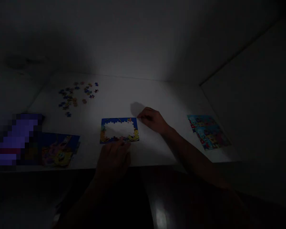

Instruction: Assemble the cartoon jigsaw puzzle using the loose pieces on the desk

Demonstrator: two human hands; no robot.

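Low light across the whole frame. Tabletop (pixel 145 90) white, filling the middle of the view, its near edge running across the lower part of the frame.

Lower centre: partly assembled jigsaw puzzle (pixel 114 121) lying flat, blue border and cartoon corners joined, tabletop showing through the irregular gap in the middle.

Left hand (pixel 113 159) at the near side of the puzzle, fingers (pixel 120 144) draped on its lower edge and touching it. Grip loosely open, no held piece visible; cannot tell whether anything sits under the fingers.

Right hand (pixel 153 120) just beside the upper right corner of the puzzle, fingers bunched and pointing left, forearm running off toward the lower right. Grip partly closed; cannot tell whether a small piece is pinched, the fingertips being too dim.

Upper left of the frame: loose puzzle pieces (pixel 78 95) scattered in a loose cluster, well apart from both hands.

Lower left: printed cartoon picture (pixel 58 149) lying flat, with a pixelated purple object (pixel 14 140) beside it, too blurred to identify.

Right of the frame: printed cartoon sheet (pixel 208 132), lying at a slant near the tabletop's right edge.
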